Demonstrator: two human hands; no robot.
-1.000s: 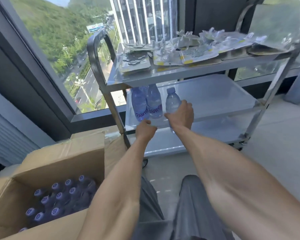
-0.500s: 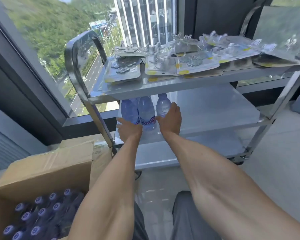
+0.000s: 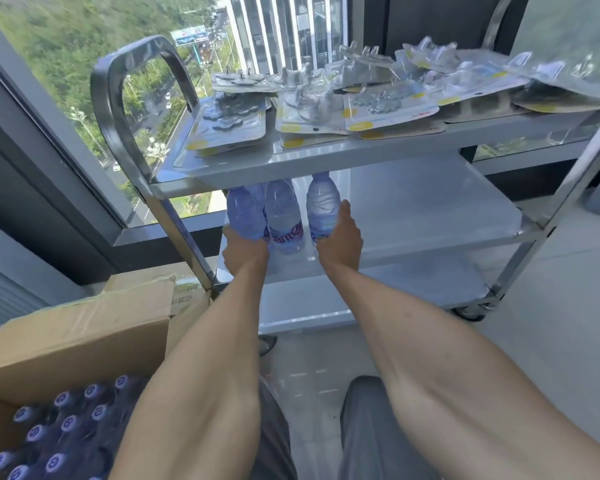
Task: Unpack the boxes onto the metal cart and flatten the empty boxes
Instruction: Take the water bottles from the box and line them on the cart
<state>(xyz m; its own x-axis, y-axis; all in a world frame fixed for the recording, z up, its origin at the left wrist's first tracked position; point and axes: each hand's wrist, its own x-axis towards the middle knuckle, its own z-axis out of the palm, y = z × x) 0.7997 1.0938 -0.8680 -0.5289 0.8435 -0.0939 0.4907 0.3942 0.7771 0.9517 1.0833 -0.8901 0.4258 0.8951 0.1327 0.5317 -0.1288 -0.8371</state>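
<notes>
Bottles are being set on the middle shelf (image 3: 430, 209) of the metal cart (image 3: 326, 161), 3 of them standing upright at its left end, tucked under the top shelf. The left bottle (image 3: 245, 213) is gripped low down by the left hand (image 3: 245, 252), fingers curled round its base. The right bottle (image 3: 323, 206) is held by the right hand (image 3: 342, 242), thumb up along its side; the remaining fingers are hidden behind it, so their spread cannot be told. The middle bottle (image 3: 284, 220) stands between the 2, touching or just beside the left one, and is held by neither hand. The low grip looks chosen so each bottle can be slid in under the top shelf and stood on its base, packed close to save room.

Plenty of the job is judged to be left: the cardboard box (image 3: 84, 327) at lower left is open and many purple caps (image 3: 59, 427) are seen inside, so no flattening yet. Blister packs (image 3: 388, 105) are spread across the top shelf, which explains the middle shelf being used. A window (image 3: 66, 64) overlooking trees and a road lies behind the cart's handle (image 3: 118, 91).
</notes>
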